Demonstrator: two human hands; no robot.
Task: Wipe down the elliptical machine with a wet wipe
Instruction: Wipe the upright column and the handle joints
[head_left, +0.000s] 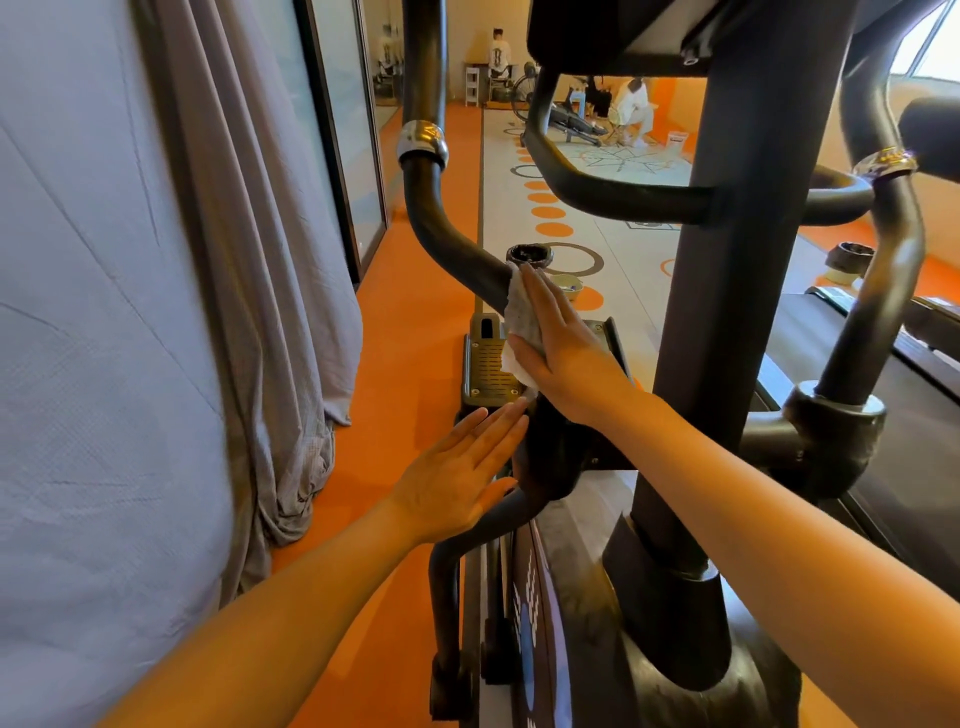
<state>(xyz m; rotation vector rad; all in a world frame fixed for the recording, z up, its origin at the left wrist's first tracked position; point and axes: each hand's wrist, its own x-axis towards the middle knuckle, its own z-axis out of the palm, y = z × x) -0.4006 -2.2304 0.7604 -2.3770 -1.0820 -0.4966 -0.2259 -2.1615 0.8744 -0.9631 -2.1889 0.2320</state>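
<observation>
Two bare forearms, no sleeves in view, left grip (460, 467), right grip (563, 358) ungloved

At mid-frame the right hand (563, 353) presses a crumpled wet wipe (521, 325) flat-fingered against the elliptical machine's (737, 291) black left swing arm (457, 244). Just below, the left hand (460, 478) lies open with straight fingers beside the arm's pivot housing (550, 452). A grey curtain (156, 312) fills the left of the frame, orange floor (410, 364) beside it.
</observation>
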